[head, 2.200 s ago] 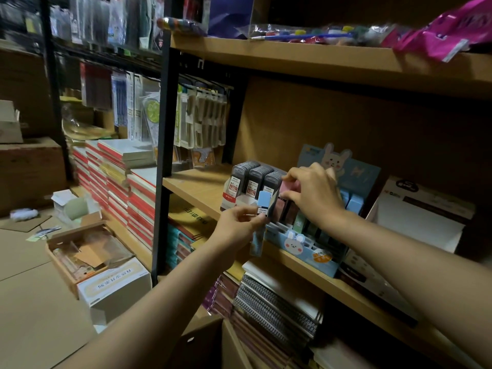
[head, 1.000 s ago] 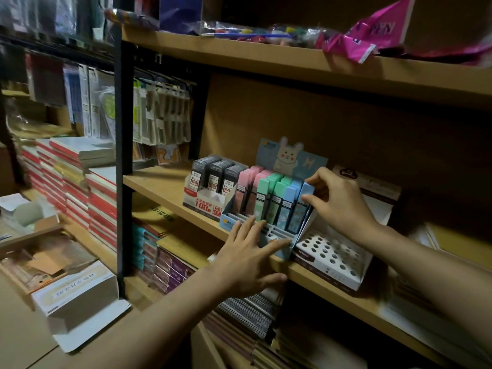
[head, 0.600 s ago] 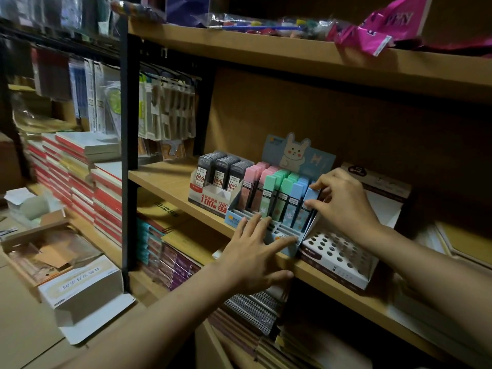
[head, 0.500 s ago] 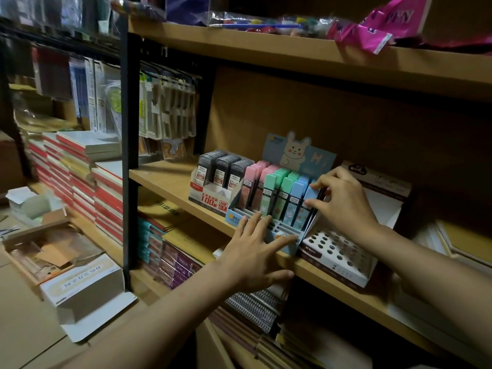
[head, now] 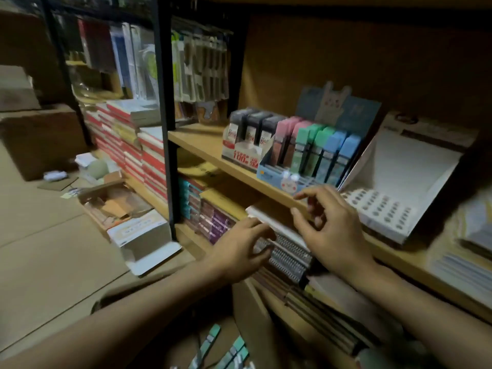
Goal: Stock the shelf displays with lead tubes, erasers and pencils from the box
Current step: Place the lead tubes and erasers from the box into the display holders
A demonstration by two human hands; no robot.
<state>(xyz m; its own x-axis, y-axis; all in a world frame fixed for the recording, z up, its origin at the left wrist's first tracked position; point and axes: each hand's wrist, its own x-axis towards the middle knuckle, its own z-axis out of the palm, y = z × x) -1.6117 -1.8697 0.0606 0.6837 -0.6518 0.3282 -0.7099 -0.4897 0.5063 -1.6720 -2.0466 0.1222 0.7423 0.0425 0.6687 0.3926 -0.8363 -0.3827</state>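
A blue rabbit-print display on the wooden shelf holds upright pink, green and blue lead tubes. Dark lead tubes stand in a red and white display to its left. A white display with round holes sits to the right, its holes unfilled. My left hand and my right hand hover in front of the shelf edge, fingers loosely spread, holding nothing. Below me an open cardboard box shows several green items; most of it is hidden by my arms.
Spiral notebooks are stacked on the shelf below my hands. Red and white book stacks fill the left shelf behind a black upright post. Open cartons lie on the cardboard-covered floor at the left.
Both hands have drawn back from the rabbit display, down and toward me. My view has tilted lower, bringing the box beneath me into sight.
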